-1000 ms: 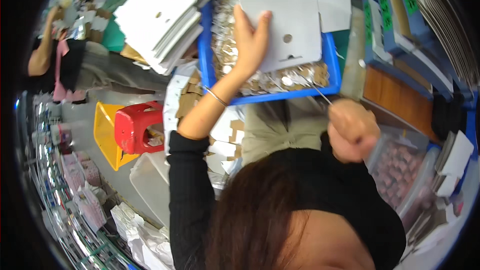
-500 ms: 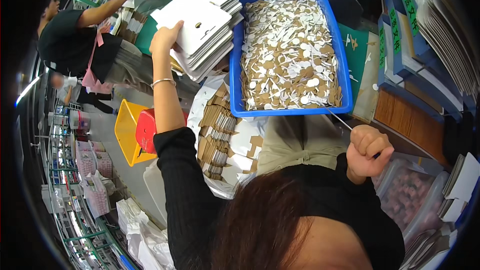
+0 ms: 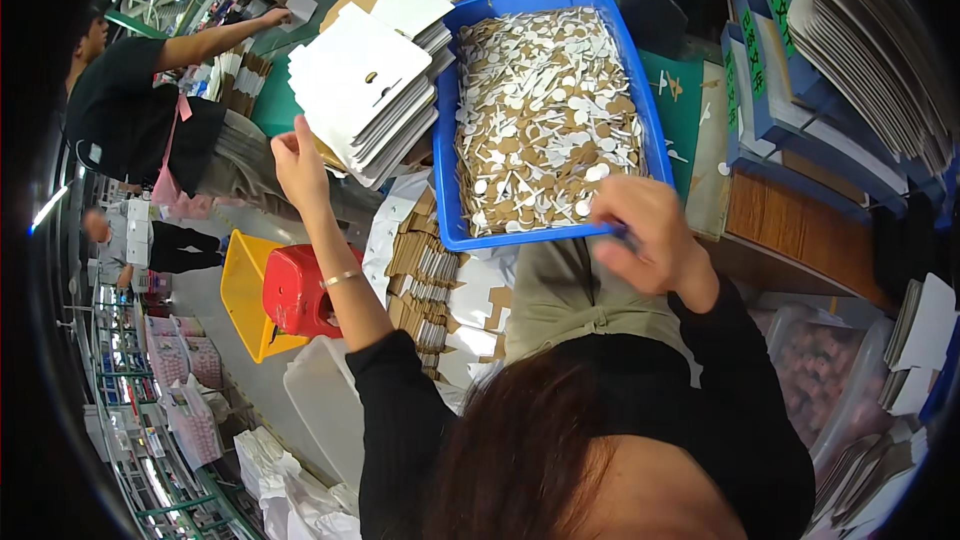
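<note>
1. Head view: the stack of white cards (image 3: 360, 65) lies just beside the left wall of the blue tray (image 3: 650, 135), outside it
2. Left hand (image 3: 303, 168): fingers loosely bent with a narrow gap, close to the stack's near-left corner; nothing is seen in the grip, and contact with the card edges cannot be told
3. Right hand (image 3: 650, 230): fingers curled round a small dark blue object (image 3: 620, 231), mostly covered, at the tray's near rim
4. Handling, as a judgement: one card is best parted by its corner with the fingertips, leaving the layers beneath square; the right grip is best firm, its object directed away from the left hand
5. Orientation: the stack's long axis appears diagonal, near left to far right; the top card's cut-out faces up, and layered edges show on the right
</note>
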`<state>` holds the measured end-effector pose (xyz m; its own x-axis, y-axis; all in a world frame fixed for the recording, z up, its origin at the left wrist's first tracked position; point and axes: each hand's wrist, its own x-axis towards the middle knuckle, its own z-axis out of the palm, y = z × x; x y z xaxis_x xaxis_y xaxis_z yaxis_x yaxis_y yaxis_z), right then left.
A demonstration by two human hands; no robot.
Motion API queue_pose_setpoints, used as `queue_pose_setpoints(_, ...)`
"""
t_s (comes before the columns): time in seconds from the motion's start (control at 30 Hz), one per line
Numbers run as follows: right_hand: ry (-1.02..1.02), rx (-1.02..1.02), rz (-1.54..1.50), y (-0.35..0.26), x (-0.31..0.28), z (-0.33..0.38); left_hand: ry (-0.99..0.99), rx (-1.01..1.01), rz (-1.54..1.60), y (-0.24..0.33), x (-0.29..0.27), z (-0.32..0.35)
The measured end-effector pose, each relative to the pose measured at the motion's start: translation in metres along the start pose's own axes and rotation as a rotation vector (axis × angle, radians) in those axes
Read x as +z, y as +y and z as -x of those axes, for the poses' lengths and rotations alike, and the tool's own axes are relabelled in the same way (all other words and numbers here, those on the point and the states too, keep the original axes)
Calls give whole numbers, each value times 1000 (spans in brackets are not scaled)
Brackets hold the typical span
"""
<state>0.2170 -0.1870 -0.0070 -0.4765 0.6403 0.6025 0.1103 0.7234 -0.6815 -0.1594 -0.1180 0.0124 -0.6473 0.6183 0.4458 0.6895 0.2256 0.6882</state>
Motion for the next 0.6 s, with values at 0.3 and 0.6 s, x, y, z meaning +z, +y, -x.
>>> queue_pose_setpoints(0.3,-437,26,262,52,64,-11,-352,-173,476,-68,13,-14)
queue_pose_setpoints(0.6,-446,32,239,57,37,-113,-443,-425,539,-57,10,-17)
